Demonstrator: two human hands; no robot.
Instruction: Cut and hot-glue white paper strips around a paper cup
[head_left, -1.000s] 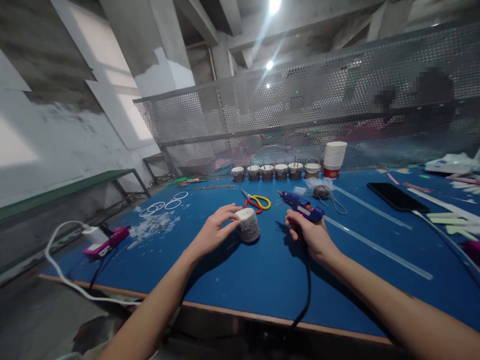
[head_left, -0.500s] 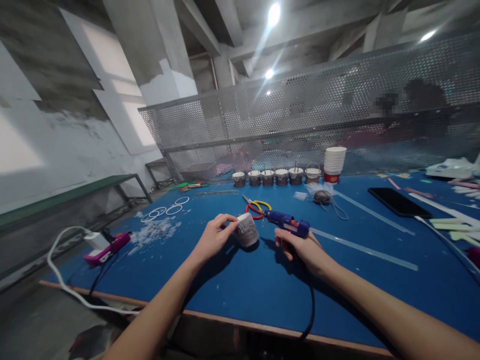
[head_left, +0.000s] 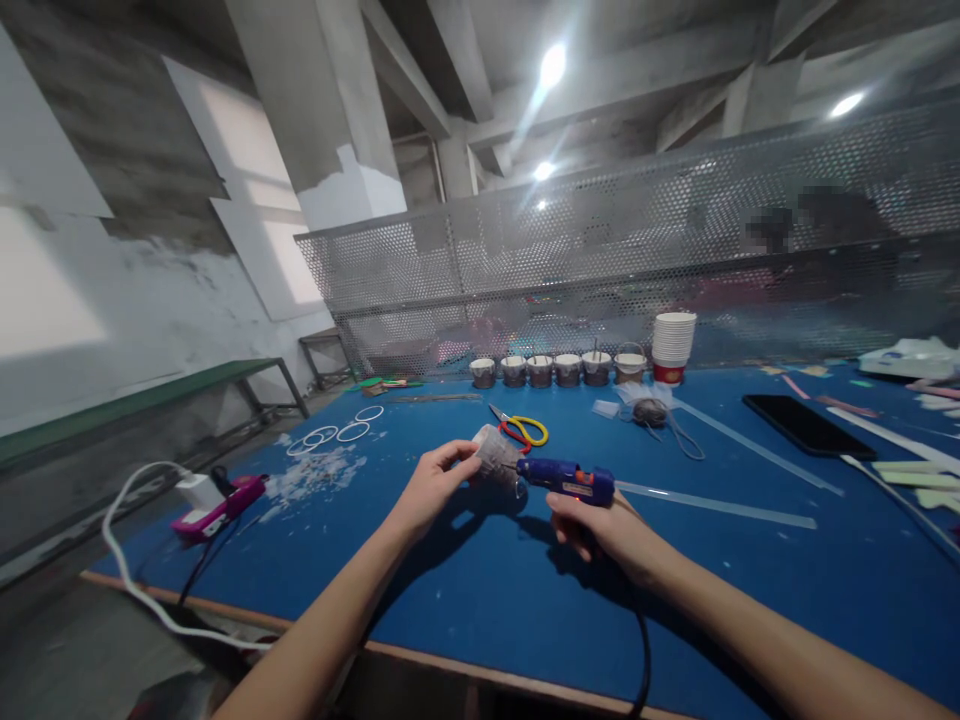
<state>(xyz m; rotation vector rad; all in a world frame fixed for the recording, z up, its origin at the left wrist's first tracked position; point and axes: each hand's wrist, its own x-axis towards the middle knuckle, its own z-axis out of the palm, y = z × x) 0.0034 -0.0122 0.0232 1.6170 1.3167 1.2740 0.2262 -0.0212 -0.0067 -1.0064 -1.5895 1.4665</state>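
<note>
My left hand (head_left: 437,487) pinches the rim of a small grey-wrapped cup (head_left: 498,456), which is tilted above the blue table (head_left: 480,590). In my right hand (head_left: 600,522) is a blue glue gun (head_left: 566,480) with a clear glue stick (head_left: 712,502) coming out of its back end. The gun's nozzle points left and meets the cup's side, as far as I can see. Just behind the cup lie scissors (head_left: 534,431) with red and yellow handles.
Along the back stand several small wrapped cups (head_left: 568,370) and a stack of paper cups (head_left: 673,345). A twine ball (head_left: 649,412) and black phone (head_left: 806,425) lie right. White rings (head_left: 354,431), scraps (head_left: 315,475) and a magenta power strip (head_left: 219,508) are left.
The glue gun's nozzle has come left and down to the cup. The cup has tipped over further in my left hand. The whole view has shifted slightly.
</note>
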